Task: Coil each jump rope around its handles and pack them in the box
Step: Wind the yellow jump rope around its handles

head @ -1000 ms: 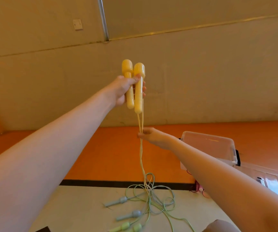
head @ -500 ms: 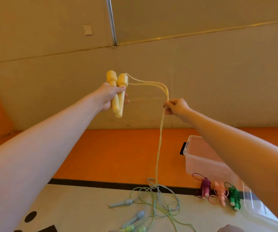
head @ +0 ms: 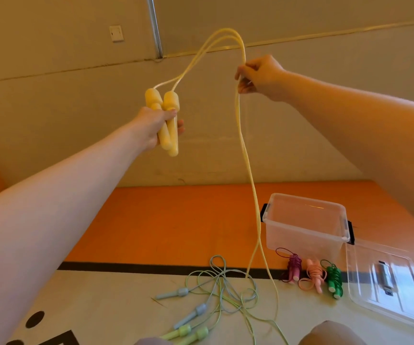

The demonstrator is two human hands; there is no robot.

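Observation:
My left hand (head: 155,128) grips the two yellow handles (head: 167,122) of a jump rope side by side, held up at arm's length. The doubled yellow rope (head: 247,170) arches from the handle tops over to my right hand (head: 258,75), which pinches it high at the right, then hangs down to the floor. The clear plastic box (head: 305,226) stands open on the orange floor at the right. Coiled purple (head: 294,267), pink (head: 314,273) and green (head: 333,278) ropes lie in front of the box.
The box's clear lid (head: 390,280) lies at the right of the box. Loose blue-grey (head: 183,292) and light green (head: 188,331) jump ropes lie tangled on the pale mat near my knees. A black stripe separates mat and orange floor.
My right hand has carried the rope up and to the right, making a tall loop above the handles. My left hand with the handles has dropped a little lower.

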